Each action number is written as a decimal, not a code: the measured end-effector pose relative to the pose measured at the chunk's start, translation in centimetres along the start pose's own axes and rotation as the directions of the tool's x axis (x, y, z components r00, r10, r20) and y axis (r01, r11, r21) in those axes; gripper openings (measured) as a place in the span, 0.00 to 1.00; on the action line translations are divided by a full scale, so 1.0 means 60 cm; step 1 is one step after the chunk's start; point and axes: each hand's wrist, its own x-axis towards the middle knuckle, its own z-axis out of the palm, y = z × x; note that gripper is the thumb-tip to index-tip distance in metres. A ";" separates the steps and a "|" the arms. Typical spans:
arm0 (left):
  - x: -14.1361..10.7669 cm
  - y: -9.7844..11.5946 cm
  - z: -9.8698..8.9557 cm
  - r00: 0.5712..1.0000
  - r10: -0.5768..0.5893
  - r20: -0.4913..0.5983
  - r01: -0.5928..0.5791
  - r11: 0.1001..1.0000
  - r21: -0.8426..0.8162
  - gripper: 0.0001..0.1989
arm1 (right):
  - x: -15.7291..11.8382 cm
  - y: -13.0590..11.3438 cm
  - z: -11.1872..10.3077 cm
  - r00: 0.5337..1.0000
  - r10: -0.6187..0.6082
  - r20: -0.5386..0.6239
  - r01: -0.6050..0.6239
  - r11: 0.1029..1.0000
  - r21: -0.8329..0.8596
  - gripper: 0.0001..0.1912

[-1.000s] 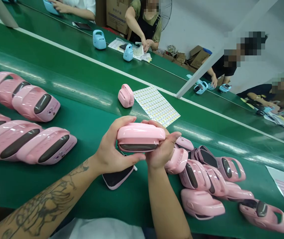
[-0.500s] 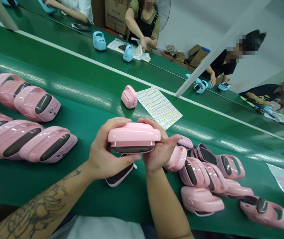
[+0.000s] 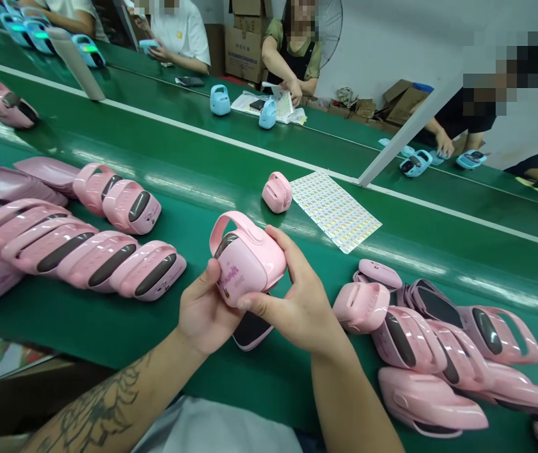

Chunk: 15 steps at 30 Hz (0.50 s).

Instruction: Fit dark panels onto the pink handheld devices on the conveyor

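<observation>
Both hands hold a pink plastic housing [image 3: 252, 261] with a loop handle, raised above the green bench. Its lilac face with purple printing is turned toward me, and a dark window shows near the handle. My left hand [image 3: 207, 308] grips the lower left side, thumb along the edge. My right hand [image 3: 299, 296] wraps the right side, thumb on the bottom of the face. Partly hidden beneath my hands lies a dark-faced panel with a pink rim [image 3: 252, 329]. Farther away stands a single pink housing [image 3: 277, 192], beside a sheet of small labels [image 3: 337, 211].
Rows of pink housings [image 3: 148, 270] lie at left, near stacked lilac shells [image 3: 11, 184]. More pink pieces [image 3: 431, 402] are piled at right. A white post [image 3: 410, 119] rises from the bench divider. Across it, co-workers handle blue housings [image 3: 267, 114].
The housing has been turned from its edge-on position, so its printed face and handle now show. Both hands have shifted grip on it. My view has swung left.
</observation>
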 end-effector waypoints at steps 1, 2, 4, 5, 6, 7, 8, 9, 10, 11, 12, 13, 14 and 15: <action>-0.002 -0.003 -0.002 1.000 -0.020 0.008 0.020 1.000 0.015 0.30 | -0.001 -0.002 0.002 1.000 -0.001 -0.013 0.001 1.000 -0.006 0.53; -0.001 -0.004 -0.006 0.999 -0.031 0.021 0.030 0.999 0.046 0.31 | -0.001 -0.002 0.003 1.000 -0.008 -0.023 0.007 1.000 -0.014 0.52; 0.011 0.001 -0.018 0.997 0.043 0.061 -0.053 0.983 0.176 0.34 | 0.002 0.005 -0.002 0.999 -0.026 -0.035 0.025 0.999 -0.028 0.50; 0.022 0.009 -0.026 0.985 0.148 0.090 -0.167 0.944 0.283 0.37 | 0.005 0.012 -0.008 0.999 -0.031 -0.035 0.030 0.999 -0.033 0.50; 0.037 0.020 -0.035 0.954 0.267 0.140 -0.301 0.859 0.414 0.41 | 0.009 0.023 -0.015 0.999 -0.030 -0.027 0.029 0.999 -0.037 0.50; 0.052 0.033 -0.042 0.887 0.411 0.209 -0.454 0.701 0.550 0.48 | 0.014 0.036 -0.023 1.000 -0.022 -0.012 0.022 0.999 -0.043 0.49; 0.069 0.048 -0.049 0.818 0.489 0.303 -0.543 0.483 0.687 0.57 | 0.020 0.051 -0.032 1.000 -0.009 0.013 0.010 0.999 -0.053 0.49; 0.086 0.061 -0.053 0.801 0.451 0.394 -0.544 0.274 0.793 0.61 | 0.026 0.067 -0.041 0.999 0.008 0.050 -0.005 0.998 -0.066 0.49; 0.101 0.073 -0.054 0.811 0.361 0.460 -0.533 0.134 0.835 0.62 | 0.032 0.082 -0.049 0.995 0.029 0.095 -0.021 0.997 -0.080 0.49; 0.115 0.081 -0.053 0.837 0.232 0.495 -0.523 0.077 0.849 0.62 | 0.037 0.097 -0.057 0.989 0.052 0.141 -0.040 0.995 -0.086 0.48; 0.128 0.083 -0.050 0.863 0.105 0.494 -0.502 0.074 0.862 0.62 | 0.041 0.111 -0.064 0.980 0.075 0.185 -0.060 0.994 -0.086 0.47; 0.138 0.082 -0.046 0.882 0.003 0.472 -0.470 0.098 0.877 0.62 | 0.044 0.123 -0.070 0.969 0.099 0.226 -0.082 0.993 -0.082 0.47; 0.147 0.076 -0.041 0.894 -0.070 0.443 -0.433 0.124 0.893 0.61 | 0.045 0.133 -0.075 0.959 0.118 0.259 -0.101 0.992 -0.077 0.46; 0.154 0.067 -0.037 0.903 -0.107 0.417 -0.401 0.139 0.905 0.60 | 0.046 0.141 -0.081 0.950 0.127 0.284 -0.109 0.991 -0.078 0.45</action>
